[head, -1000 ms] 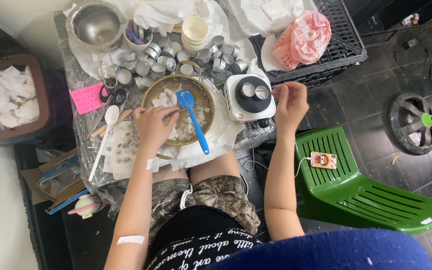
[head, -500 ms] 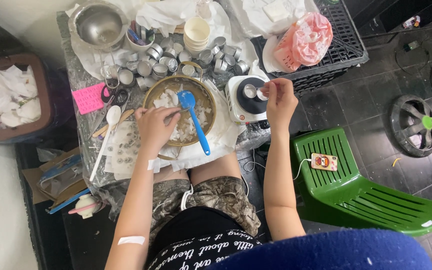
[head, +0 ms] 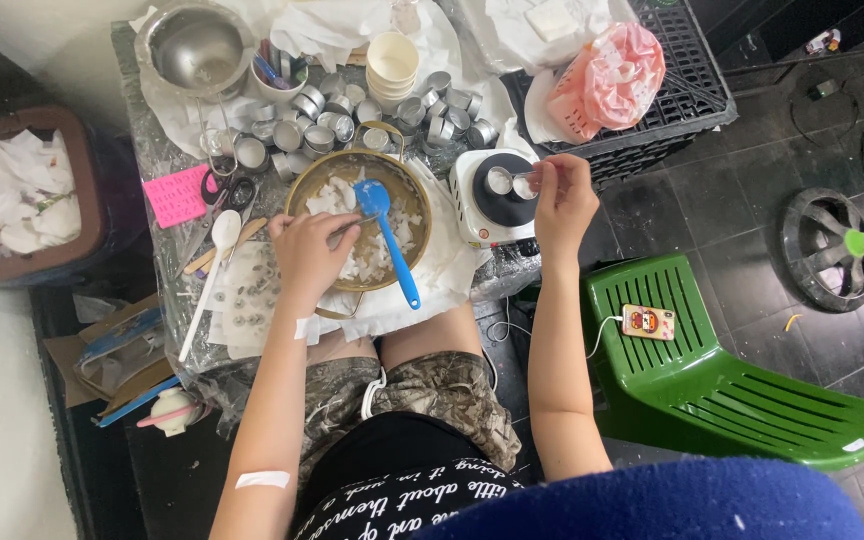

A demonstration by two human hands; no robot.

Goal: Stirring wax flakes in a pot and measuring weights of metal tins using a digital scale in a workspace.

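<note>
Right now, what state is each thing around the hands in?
Brass bowl: holds white flakes.
Blue spatula: resting in the bowl, handle over the rim.
Left hand: in the bowl on the flakes.
Right hand: pinching a small tool over the hot plate.
Small tin cup: upright on the hot plate.
Paper cups: stacked upright.

Shiny metal bowl [head: 304,186] of matt white flakes, glossy blue plastic spatula [head: 388,233], smooth green plastic chair [head: 722,370], crumpled pink plastic bag [head: 607,70]
</note>
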